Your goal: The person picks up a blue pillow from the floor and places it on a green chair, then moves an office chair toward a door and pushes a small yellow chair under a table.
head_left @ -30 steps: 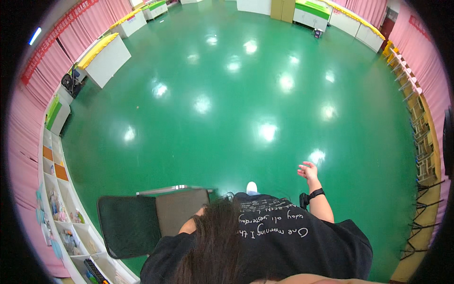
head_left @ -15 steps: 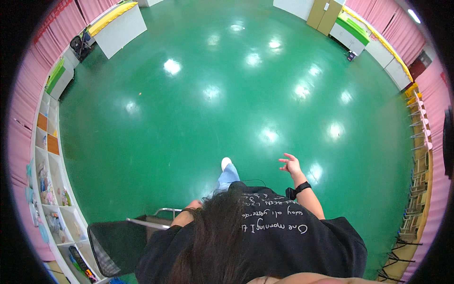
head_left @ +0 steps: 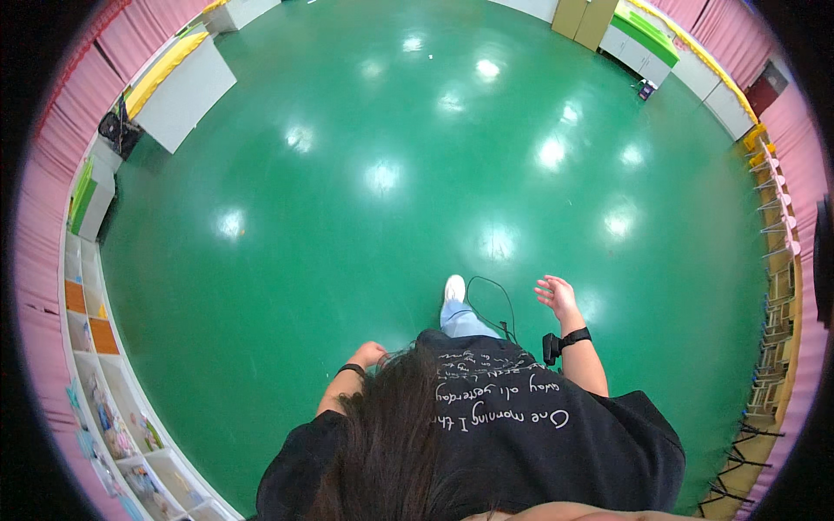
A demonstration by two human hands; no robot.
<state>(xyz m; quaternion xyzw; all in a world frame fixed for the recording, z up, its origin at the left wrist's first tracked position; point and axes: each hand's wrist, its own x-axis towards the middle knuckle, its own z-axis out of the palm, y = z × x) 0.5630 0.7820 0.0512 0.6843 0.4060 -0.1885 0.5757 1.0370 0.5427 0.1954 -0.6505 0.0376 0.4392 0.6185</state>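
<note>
Right hand: the person's right hand [head_left: 558, 295] is seen raised in front of the body over the glossy green floor [head_left: 391, 174]; its fingers are spread apart and nothing is held.
Right wrist: a black wristband [head_left: 575, 338] is worn, with a small black box [head_left: 550, 348] hanging at its inner side.
Cable: a thin black cable [head_left: 491, 300] is looped in the air just beside the right hand, between it and the raised foot; it is not touched by the fingers.
Left hand: the left hand [head_left: 371, 353] is held low beside the body, curled loosely; whether its grip is closed on anything cannot be told, as it is partly hidden by long dark hair [head_left: 391, 443].
Left wrist: a black band [head_left: 351, 369] is worn.
Foot: a white shoe [head_left: 454, 288] below a blue trouser leg [head_left: 460, 319] is lifted forward over the floor.
Clothing: a black T-shirt with white lettering [head_left: 521, 434] is worn.
Surroundings: a white open shelf unit with coloured items [head_left: 95, 382] is set along the left wall, pink curtains [head_left: 39, 226] are hung behind it, and a white bench with a yellow top [head_left: 178, 82] is placed far off at the upper left.
</note>
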